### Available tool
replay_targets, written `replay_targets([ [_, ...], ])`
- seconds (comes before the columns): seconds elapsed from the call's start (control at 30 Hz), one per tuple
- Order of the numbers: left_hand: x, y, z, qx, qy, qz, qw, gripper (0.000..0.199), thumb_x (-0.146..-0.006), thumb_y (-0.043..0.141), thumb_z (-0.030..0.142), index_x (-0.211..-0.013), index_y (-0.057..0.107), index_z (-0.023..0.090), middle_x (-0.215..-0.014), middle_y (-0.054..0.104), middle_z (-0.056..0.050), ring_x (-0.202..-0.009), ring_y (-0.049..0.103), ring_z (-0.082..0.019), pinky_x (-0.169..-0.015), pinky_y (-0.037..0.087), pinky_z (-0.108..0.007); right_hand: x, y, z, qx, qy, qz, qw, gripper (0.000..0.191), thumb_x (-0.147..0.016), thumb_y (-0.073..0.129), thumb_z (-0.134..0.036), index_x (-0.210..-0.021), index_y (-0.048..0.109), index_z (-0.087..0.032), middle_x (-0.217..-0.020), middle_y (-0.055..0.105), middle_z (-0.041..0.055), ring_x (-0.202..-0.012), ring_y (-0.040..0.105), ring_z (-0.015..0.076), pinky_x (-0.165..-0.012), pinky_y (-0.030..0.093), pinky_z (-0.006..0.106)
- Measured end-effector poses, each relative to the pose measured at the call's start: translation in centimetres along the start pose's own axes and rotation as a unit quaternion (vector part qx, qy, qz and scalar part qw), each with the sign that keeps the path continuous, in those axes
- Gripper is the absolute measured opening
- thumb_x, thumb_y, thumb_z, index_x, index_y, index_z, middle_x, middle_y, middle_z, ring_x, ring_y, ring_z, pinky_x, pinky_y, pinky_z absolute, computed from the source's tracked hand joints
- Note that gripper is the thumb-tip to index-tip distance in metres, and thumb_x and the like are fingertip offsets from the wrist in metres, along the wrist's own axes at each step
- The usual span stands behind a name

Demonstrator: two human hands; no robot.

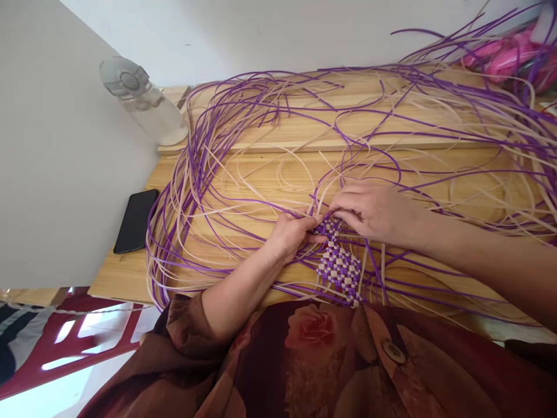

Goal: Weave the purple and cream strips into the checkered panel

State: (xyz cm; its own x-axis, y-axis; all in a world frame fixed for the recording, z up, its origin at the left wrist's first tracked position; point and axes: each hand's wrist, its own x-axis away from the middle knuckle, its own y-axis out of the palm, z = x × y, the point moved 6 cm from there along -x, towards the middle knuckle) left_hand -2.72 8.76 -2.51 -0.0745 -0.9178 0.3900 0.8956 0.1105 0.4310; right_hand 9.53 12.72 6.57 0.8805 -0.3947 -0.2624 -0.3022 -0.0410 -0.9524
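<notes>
A woven piece (339, 266) of purple and cream strands, in a checkered pattern, lies on the wooden table close to my body. Its far end is pinched by my left hand (292, 232), thumb on top. My right hand (374, 212) comes in from the right, its thumb and fingertips closed on a purple strand (328, 215) at the same end of the weave. The exact spot between the right fingertips is partly hidden. Long loose purple and cream strands (204, 133) fan out from the weave to both sides and curve around the table.
A clear bottle (152, 110) with a grey lid stands at the back left. A black phone (136, 222) lies at the table's left edge. Pink plastic-wrapped material (505, 55) sits at the back right, under more strands. A white wall (261, 35) borders the table's back.
</notes>
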Motion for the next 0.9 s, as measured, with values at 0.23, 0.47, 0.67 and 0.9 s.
replay_targets([
  [0.23, 0.0, 0.1, -0.3, -0.012, 0.014, -0.002, 1.0, 0.021, -0.065, 0.076, 0.028, -0.071, 0.065, 0.011, -0.07, 0.062, -0.002, -0.064, 0.058, -0.011, -0.061, 0.055, -0.025, 2.4, 1.1, -3.9, 0.011, 0.072, 0.092, 0.993, 0.018, -0.091, 0.062, -0.031, -0.083, 0.07, -0.017, -0.078, 0.067, 0.0067, -0.078, 0.057, 0.02, -0.079, 0.044, 0.036],
  [0.47, -0.3, -0.5, -0.5, -0.14, 0.093, 0.028, 0.985, 0.027, -0.073, 0.07, 0.039, -0.069, 0.063, 0.014, -0.064, 0.062, -0.001, -0.061, 0.056, -0.012, -0.056, 0.045, -0.022, 3.2, 3.0, -4.3, -0.036, 0.113, 0.168, 0.979, 0.013, -0.09, 0.061, -0.021, -0.098, 0.071, -0.02, -0.091, 0.071, 0.0072, -0.084, 0.06, 0.0204, -0.084, 0.047, 0.037],
  [0.67, -0.6, -1.3, -0.5, -0.193, 0.127, 0.065, 0.971, 0.023, -0.073, 0.071, 0.036, -0.069, 0.063, 0.015, -0.063, 0.062, -0.001, -0.061, 0.057, -0.013, -0.056, 0.045, -0.022, 2.9, 3.3, -3.5, -0.12, 0.219, 0.173, 0.953, 0.013, -0.088, 0.061, -0.024, -0.078, 0.067, -0.019, -0.076, 0.066, 0.0053, -0.075, 0.058, 0.0189, -0.074, 0.045, 0.033],
  [0.9, -0.3, -0.3, -1.1, -0.117, 0.071, 0.035, 0.99, 0.024, -0.072, 0.07, 0.035, -0.065, 0.059, 0.015, -0.062, 0.059, 0.0, -0.056, 0.055, -0.011, -0.054, 0.046, -0.022, 4.5, 4.2, -3.8, -0.281, 0.303, 0.078, 0.907, 0.013, -0.083, 0.065, -0.027, -0.076, 0.057, -0.019, -0.069, 0.058, -0.0003, -0.059, 0.048, 0.0124, -0.056, 0.038, 0.026],
])
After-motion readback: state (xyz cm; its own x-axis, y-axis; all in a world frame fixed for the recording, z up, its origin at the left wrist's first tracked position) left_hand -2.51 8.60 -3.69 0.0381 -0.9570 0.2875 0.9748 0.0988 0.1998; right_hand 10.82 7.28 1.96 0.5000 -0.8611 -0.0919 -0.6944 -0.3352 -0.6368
